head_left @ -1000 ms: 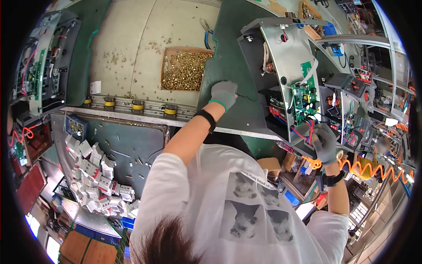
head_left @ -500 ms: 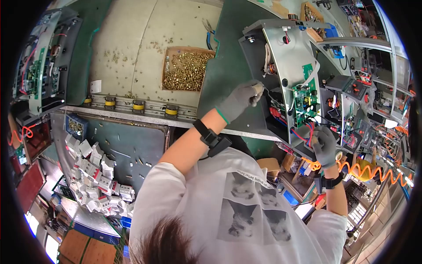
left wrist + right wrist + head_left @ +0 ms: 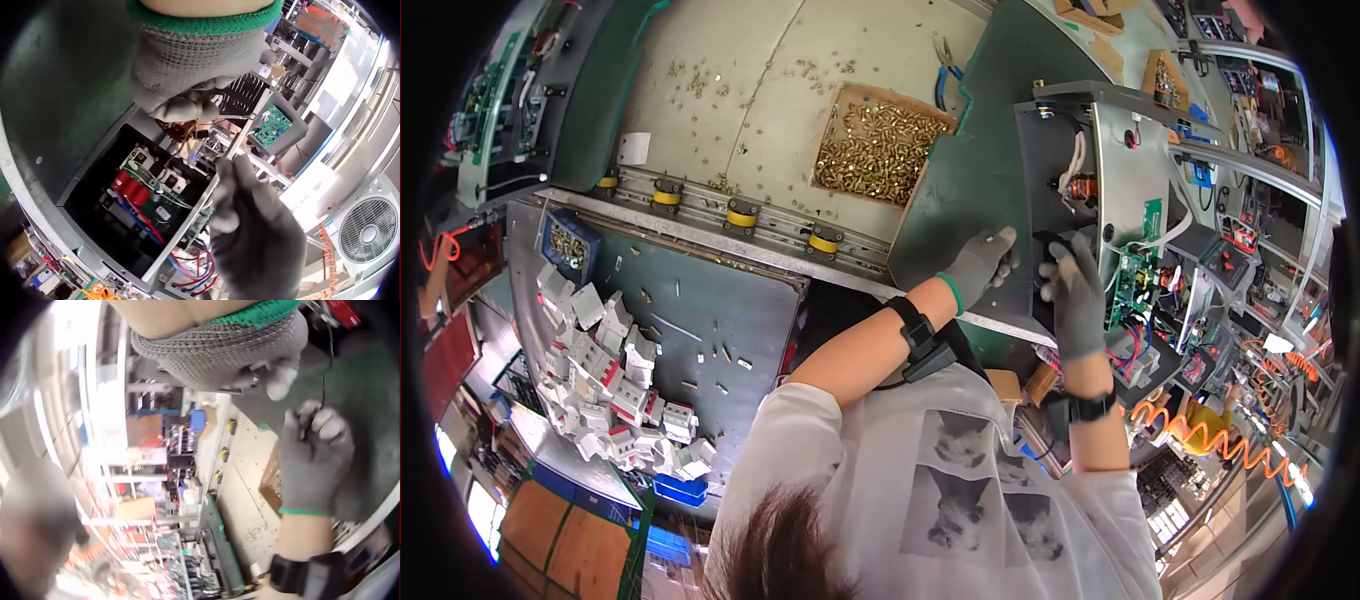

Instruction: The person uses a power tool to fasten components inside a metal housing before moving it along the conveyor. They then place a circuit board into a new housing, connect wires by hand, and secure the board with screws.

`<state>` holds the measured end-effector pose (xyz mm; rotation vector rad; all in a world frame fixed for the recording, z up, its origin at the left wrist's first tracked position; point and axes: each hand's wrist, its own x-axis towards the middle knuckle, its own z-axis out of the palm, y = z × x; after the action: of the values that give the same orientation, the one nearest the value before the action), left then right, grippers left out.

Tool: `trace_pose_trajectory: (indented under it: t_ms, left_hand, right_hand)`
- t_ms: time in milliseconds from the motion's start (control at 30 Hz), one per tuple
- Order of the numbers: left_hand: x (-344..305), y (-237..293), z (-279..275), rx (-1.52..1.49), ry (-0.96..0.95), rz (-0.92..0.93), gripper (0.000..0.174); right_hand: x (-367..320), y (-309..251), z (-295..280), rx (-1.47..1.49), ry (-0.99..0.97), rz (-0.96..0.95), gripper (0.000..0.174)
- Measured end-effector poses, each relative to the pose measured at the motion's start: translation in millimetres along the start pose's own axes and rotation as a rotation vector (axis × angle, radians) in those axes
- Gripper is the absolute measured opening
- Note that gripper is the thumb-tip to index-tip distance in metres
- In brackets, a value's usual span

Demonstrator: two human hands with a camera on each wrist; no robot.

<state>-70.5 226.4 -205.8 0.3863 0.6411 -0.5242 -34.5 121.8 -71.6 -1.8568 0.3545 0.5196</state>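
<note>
My gloved left hand is at the near edge of the green work surface, beside an open metal enclosure. Its curled fingertips pinch a thin dark wire, seen running away from them in the right wrist view. The gloved right hand is raised in front of the enclosure, close to the left, its fingers bent. I cannot tell whether it holds anything. Inside the enclosure are red cylinders and copper-coloured windings. On its outer side sits a green circuit board with red and blue wires below.
A cardboard box of brass-coloured fasteners lies left of the green surface, with pliers behind. Yellow rollers line the front rail. White breakers are heaped at the lower left. An orange coiled hose hangs right.
My right hand has left the red and blue wires and moved left to the enclosure's front. The left hand has moved from the green surface toward the enclosure, and the head view has shifted.
</note>
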Motion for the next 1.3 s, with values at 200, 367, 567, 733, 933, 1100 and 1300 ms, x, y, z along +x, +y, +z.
trace_pose_trajectory:
  t_ms: [200, 367, 567, 733, 933, 1100, 1300]
  left_hand:
    - [-3, -22, -12, 0.031, 0.064, -0.112, 0.022]
    - [-9, -12, -14, 0.028, -0.029, -0.105, 0.022]
    - [-10, 0, -13, 0.113, -0.055, -0.091, 0.022]
    - [-10, 9, -8, 0.174, -0.073, -0.037, 0.021]
    - [-6, 11, -6, 0.193, -0.036, -0.023, 0.020]
    - [-9, 6, -12, 0.193, -0.041, -0.010, 0.021]
    - [-12, 8, -12, 0.192, -0.070, 0.008, 0.020]
  right_hand:
    - [141, 102, -41, 0.021, 0.136, 0.009, 0.023]
    - [184, 103, -53, -2.147, -0.156, -0.145, 0.030]
    - [167, 74, -10, -2.225, -0.025, 0.199, 0.032]
    - [176, 114, -48, -1.766, 0.235, 0.091, 0.034]
    - [202, 148, -37, -1.181, 0.472, -0.054, 0.037]
    - [144, 70, 8, -1.787, 0.326, 0.099, 0.035]
    - [125, 42, 29, -1.841, 0.167, 0.178, 0.034]
